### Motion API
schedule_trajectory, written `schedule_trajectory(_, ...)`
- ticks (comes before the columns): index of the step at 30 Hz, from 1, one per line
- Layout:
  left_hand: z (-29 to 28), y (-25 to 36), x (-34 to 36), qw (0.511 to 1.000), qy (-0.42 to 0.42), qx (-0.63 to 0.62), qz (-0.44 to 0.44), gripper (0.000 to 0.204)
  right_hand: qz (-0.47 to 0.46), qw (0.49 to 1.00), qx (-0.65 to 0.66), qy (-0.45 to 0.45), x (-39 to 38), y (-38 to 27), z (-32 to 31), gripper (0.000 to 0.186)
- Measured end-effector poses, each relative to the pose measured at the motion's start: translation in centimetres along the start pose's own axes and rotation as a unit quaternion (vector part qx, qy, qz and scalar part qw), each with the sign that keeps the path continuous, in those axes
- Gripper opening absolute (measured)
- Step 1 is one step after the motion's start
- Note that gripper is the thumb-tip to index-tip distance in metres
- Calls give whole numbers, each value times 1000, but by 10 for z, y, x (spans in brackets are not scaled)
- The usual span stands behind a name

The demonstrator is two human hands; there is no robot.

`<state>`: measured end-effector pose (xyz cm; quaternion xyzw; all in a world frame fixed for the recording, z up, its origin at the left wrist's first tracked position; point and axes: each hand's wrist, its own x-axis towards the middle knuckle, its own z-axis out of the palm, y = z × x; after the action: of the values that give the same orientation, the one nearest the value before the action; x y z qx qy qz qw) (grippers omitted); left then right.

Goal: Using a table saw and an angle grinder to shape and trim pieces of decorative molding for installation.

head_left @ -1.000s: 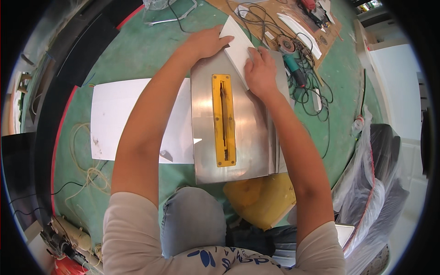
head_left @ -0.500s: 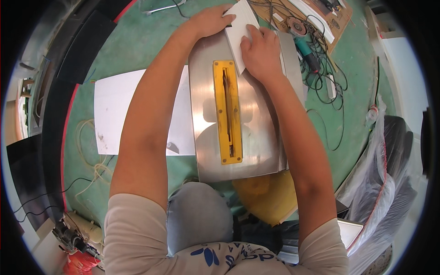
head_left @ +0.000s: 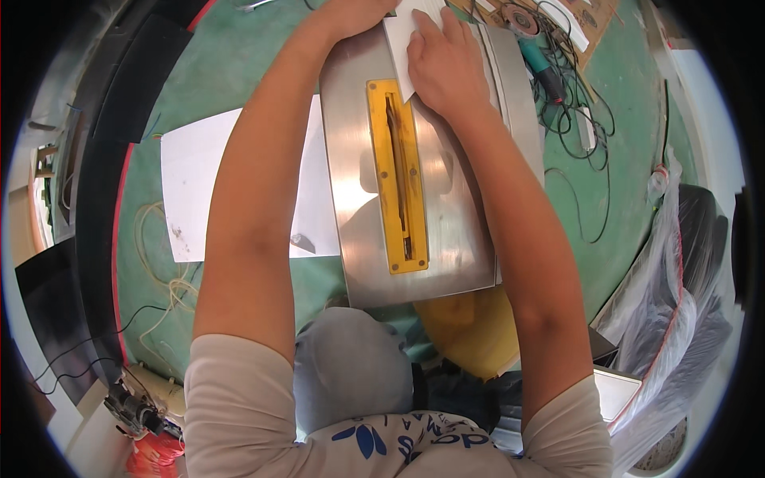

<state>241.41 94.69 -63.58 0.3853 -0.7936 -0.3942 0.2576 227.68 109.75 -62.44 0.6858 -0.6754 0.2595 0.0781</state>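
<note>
A brushed metal panel [head_left: 458, 259] lies before me, with a yellow slotted plate [head_left: 413, 171] set in its surface, held by small screws. On the panel's far part lies a narrow white strip [head_left: 399, 57], slanting to a point at its near end. My left hand [head_left: 358, 14] is closed at the strip's far left edge; the picture's upper edge cuts off some of its fingers. Across the strip's right side rests my right hand [head_left: 450, 68], fingers spread and pressing on its top. The strip's far end is partly hidden.
A white sheet [head_left: 191, 191] lies on the green floor to the left, near pale looped cord [head_left: 151, 239]. An angle grinder [head_left: 540, 70] sits among black cables at the far right. Plastic wrapping [head_left: 661, 311] covers a dark thing at right. Something yellow [head_left: 470, 331] shows under the panel.
Both hands have shifted slightly farther away, and the left hand is now partly out of view. The panel and strip appear higher in the picture, as the view itself has moved a little.
</note>
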Motion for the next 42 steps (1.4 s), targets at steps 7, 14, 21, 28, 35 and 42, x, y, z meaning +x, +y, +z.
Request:
schedule_trajectory(7,-2,-3,2,999,-4,40,-23,46,31,998,46,-44,-3,-11,-12,44)
schedule_trajectory(14,1,-10,6,999,12,38,-13,48,-68,996,-33,-47,-2,-6,-10,44)
schedule_trajectory(21,0,-17,9,999,-6,48,-2,49,-16,1000,-8,-26,-5,-12,-4,45)
schedule_trajectory(28,-1,-19,10,998,3,70,10,52,15,1000,16,6,-6,-13,0,46)
schedule_trajectory(35,-4,-7,4,995,-12,96,12,51,13,1000,-2,17,-9,-12,1,45)
schedule_trajectory(42,-6,-3,0,992,5,123,32,52,-3,1000,-20,8,-7,-11,5,44)
